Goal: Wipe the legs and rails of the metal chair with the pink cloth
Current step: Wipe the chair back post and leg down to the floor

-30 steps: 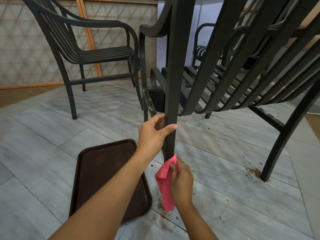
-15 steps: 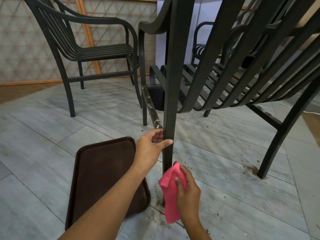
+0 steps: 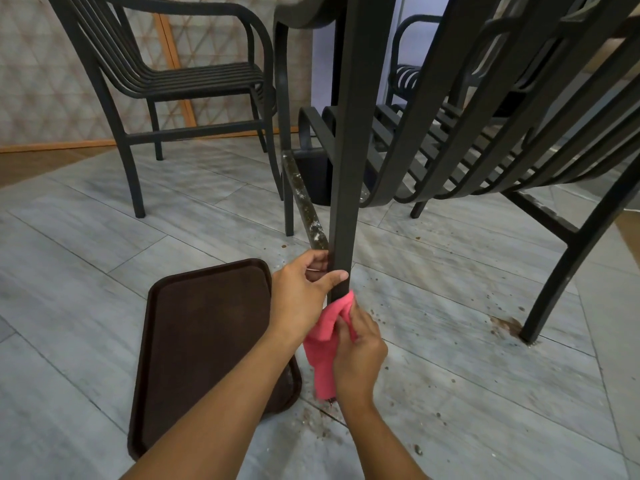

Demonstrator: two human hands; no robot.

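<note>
Step in hand: wiping the near front leg (image 3: 341, 209) of the metal chair (image 3: 485, 140), low down, close to the floor (image 3: 86, 254). Left hand (image 3: 304, 292) grips the leg, thumb across its near face, fingers curled behind, steadying it. Right hand (image 3: 358, 355) sits just below, fingers curled round the pink cloth (image 3: 323, 351), pressing its top fold against the leg right under the left thumb. Rest of the cloth hangs down toward the floor. The two hands are close together, one above the other, nearly touching.

The side rail (image 3: 306, 206) running far-left from this leg looks crusted with pale specks, so likely not wiped yet. The right leg (image 3: 554, 289) stands in a rusty stain, crumbs scattered round it. Judged early to mid task.

Next move probably calls for sliding the cloth along the leg with firm wrap-round pressure, then shifting to the dirty rail; left hand would need to clear the path.

Brown tray (image 3: 194, 341) lies on the floor left of the hands. Second chair (image 3: 166, 81) stands far left.
</note>
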